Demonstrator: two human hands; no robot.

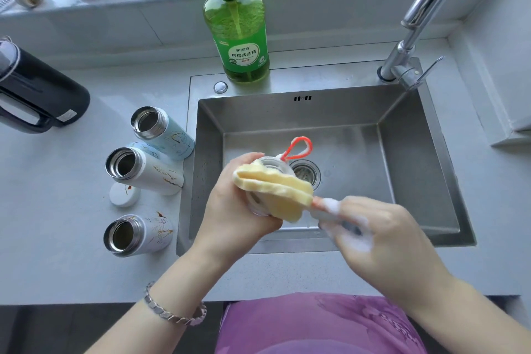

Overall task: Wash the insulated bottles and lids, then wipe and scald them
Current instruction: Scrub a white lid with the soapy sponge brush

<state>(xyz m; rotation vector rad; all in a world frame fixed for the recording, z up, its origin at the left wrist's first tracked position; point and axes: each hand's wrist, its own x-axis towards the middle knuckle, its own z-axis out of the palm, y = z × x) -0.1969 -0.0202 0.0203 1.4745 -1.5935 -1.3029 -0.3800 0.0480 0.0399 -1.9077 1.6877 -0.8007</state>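
The lid (270, 165) is held out over the sink (416, 152), I'd guess so the suds drop into the basin. The left hand (230, 204) curls round it, while the foamy right hand (373, 236) grips the handle of the yellow sponge brush (275, 190) pressed across it. Three open insulated bottles (143, 169) stand on the counter (57, 181), left of both hands

home kitchen; sink (287, 112), dish soap (240, 46)

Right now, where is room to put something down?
Free: the counter right of the sink, near the faucet; and the counter left of the three bottles, in front of the kettle. Crowded: beside the sink's left rim, with bottles and white lid.
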